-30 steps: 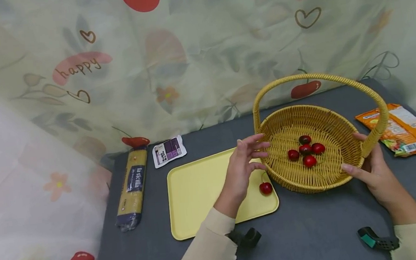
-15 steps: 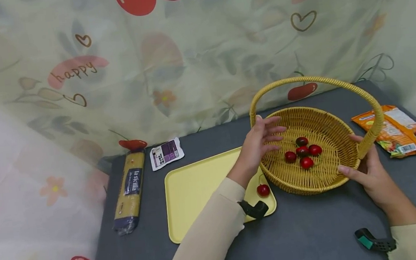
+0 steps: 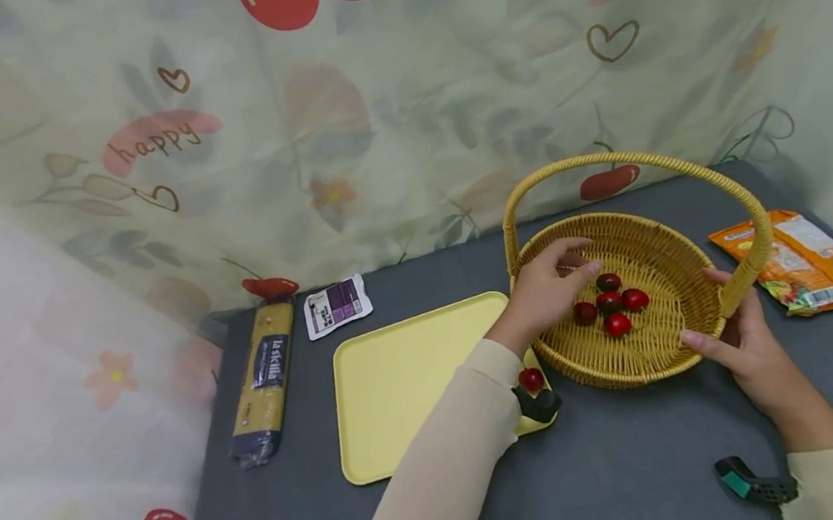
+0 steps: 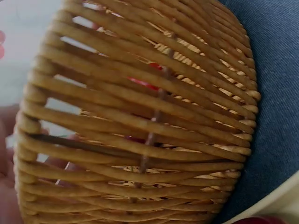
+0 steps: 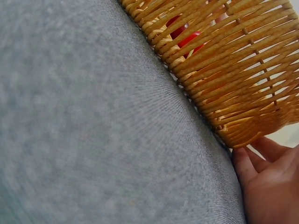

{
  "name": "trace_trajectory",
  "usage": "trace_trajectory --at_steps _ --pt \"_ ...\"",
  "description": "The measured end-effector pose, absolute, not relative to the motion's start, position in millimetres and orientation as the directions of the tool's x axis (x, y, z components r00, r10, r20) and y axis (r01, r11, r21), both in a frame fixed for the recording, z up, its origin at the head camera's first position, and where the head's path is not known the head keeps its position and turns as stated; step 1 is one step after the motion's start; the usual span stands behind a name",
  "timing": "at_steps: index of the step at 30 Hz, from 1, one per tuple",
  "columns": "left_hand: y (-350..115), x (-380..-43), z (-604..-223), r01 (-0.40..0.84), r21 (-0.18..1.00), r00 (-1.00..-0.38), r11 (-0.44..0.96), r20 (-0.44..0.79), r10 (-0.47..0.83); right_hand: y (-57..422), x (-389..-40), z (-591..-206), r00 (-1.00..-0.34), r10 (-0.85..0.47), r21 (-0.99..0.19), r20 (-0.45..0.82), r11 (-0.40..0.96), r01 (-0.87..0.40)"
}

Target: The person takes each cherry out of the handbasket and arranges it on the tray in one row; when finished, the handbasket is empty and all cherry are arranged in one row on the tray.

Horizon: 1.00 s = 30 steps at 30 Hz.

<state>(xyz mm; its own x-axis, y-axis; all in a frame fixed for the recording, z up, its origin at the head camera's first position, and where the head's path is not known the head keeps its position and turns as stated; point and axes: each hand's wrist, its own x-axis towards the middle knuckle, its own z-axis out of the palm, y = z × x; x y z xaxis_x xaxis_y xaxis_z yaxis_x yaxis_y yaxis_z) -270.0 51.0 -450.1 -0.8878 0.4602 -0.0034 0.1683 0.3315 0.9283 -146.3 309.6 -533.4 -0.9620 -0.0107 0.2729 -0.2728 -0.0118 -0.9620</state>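
A round wicker basket [image 3: 666, 345] with a tall arched handle stands on the right of the table. Several dark red cherries [image 3: 617, 324] lie together on its floor. My left hand [image 3: 549, 285] reaches over the near left rim, its thumb and fingers spread apart just left of the cherries, with nothing seen between them. My right hand [image 3: 752, 345] holds the basket's right side by the handle base, thumb over the rim. In the left wrist view the woven wall [image 4: 140, 116] hides most of the left hand. The right wrist view has the right fingers [image 5: 245, 163] at the wall.
Left of the basket lies a yellow tray [image 3: 398, 379] with one cherry [image 3: 531, 379] at its right end, partly behind the left wrist strap. Further left are a pasta packet [image 3: 265, 375] and a small white-and-purple pouch [image 3: 338, 305]. An orange bag [image 3: 808, 260] lies right of the basket.
My left hand has moved right, from beside the basket's left rim to inside it, close to the cherries. My right hand stays on the basket's right side.
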Motion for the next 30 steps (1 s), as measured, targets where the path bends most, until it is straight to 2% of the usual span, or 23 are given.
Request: trace_trajectory --at_steps 6,12,16,21,25,30 --pt "62.1 -269.7 -451.5 0.183 0.843 -0.872 0.506 -0.099 0.48 312.3 -145.7 -535.1 -0.961 -0.007 -0.961 0.278 -0.013 -0.278" --pt "70.1 -268.0 -456.5 0.269 0.674 -0.867 0.688 -0.141 0.478 311.6 -145.9 -535.8 -0.962 -0.014 -0.962 0.274 0.012 -0.274" --pt "71.7 -265.9 -456.4 0.287 0.599 -0.878 0.748 -0.147 0.455 310.0 -145.9 -534.7 -0.963 -0.014 -0.962 0.27 0.026 -0.27" --pt "74.2 -264.5 -455.6 0.246 0.556 -0.904 0.794 -0.164 0.395 309.7 -145.4 -534.2 -0.963 -0.013 -0.962 0.268 0.04 -0.268" --pt "74.1 -263.5 -456.1 0.235 0.579 -0.91 0.78 -0.15 0.386 310.2 -145.3 -534.0 -0.963 -0.015 -0.962 0.27 0.027 -0.271" --pt "68.6 -263.2 -457.4 0.279 0.699 -0.904 0.658 -0.041 0.426 309.9 -144.9 -533.3 -0.962 -0.014 -0.962 0.273 0.029 -0.273"
